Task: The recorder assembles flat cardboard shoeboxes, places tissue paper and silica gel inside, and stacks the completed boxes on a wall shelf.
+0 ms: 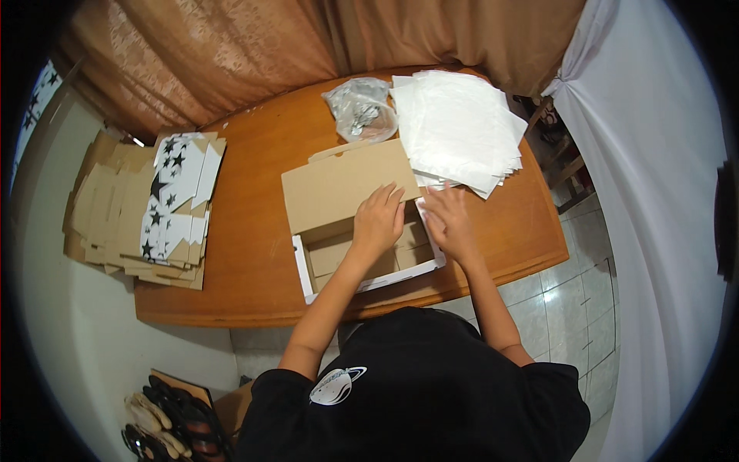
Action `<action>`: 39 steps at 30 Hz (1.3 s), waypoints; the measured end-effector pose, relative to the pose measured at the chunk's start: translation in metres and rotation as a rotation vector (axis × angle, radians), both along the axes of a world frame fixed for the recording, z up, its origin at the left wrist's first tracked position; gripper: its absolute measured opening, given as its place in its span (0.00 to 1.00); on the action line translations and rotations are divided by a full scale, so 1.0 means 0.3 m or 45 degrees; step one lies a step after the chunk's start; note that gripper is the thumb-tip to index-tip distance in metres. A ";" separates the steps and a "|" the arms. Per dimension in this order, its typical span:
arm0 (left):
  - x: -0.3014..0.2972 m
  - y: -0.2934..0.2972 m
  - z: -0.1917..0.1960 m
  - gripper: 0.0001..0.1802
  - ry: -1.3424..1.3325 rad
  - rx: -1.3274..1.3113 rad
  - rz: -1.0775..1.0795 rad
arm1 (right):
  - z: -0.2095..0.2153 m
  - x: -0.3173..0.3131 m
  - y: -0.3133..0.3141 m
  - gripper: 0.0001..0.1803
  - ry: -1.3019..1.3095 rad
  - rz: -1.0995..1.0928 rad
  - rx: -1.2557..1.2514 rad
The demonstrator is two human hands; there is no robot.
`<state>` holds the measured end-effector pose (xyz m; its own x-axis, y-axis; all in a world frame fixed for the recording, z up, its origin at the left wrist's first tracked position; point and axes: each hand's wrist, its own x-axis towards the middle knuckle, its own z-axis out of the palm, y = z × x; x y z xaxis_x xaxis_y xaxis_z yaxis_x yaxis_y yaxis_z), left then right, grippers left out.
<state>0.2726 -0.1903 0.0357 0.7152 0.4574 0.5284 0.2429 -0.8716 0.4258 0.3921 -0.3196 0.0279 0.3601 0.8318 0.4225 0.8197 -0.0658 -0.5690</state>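
Observation:
In front of me on the table stands a cardboard box point(317, 266), its inside brown and its rim white. The brown lid point(327, 189) is raised and leans away from me. My left hand point(377, 223) reaches over the box, its outstretched fingers against the lower right part of the lid. Beside the right wall of the box is my right hand point(450, 223), fingers extended and a little smeared by motion, near the lid's right corner. I see nothing held in either hand. My left hand and forearm hide part of the box's inside.
Flattened cardboard boxes point(115, 208), some white with black stars, are piled at the left. White sheets point(458, 123) lie stacked at the far right, beside a clear plastic bag point(362, 112). Shoes point(181, 420) stand at lower left. Brown curtains point(269, 46) hang behind the wooden table point(246, 208).

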 end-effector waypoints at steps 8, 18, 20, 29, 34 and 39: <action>0.385 0.099 -0.144 0.21 0.230 0.191 -0.382 | -0.223 0.289 0.078 0.23 -0.290 -0.626 -0.192; 0.507 0.156 -0.174 0.29 -0.094 -0.365 -0.294 | -0.369 0.475 0.077 0.22 -0.608 -0.580 -0.501; 0.521 0.196 -0.173 0.28 -0.099 -0.537 -0.249 | -0.349 0.489 0.042 0.19 -0.586 -0.540 -0.511; 0.554 0.325 -0.121 0.36 -0.212 -1.457 -0.121 | -0.082 0.344 -0.008 0.07 -0.262 -0.720 0.329; 0.484 0.301 0.151 0.60 0.011 -2.349 -0.304 | 0.077 0.190 -0.115 0.11 -0.302 -0.482 0.582; 0.354 0.443 0.115 0.62 -0.070 -2.082 -0.431 | 0.051 0.057 -0.118 0.12 -0.761 -0.198 0.387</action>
<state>0.3788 -0.0574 0.0703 0.8883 0.3548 -0.2915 0.1037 0.4634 0.8801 0.4092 -0.3551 0.0432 0.0980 0.6022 0.7923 0.9925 -0.1171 -0.0338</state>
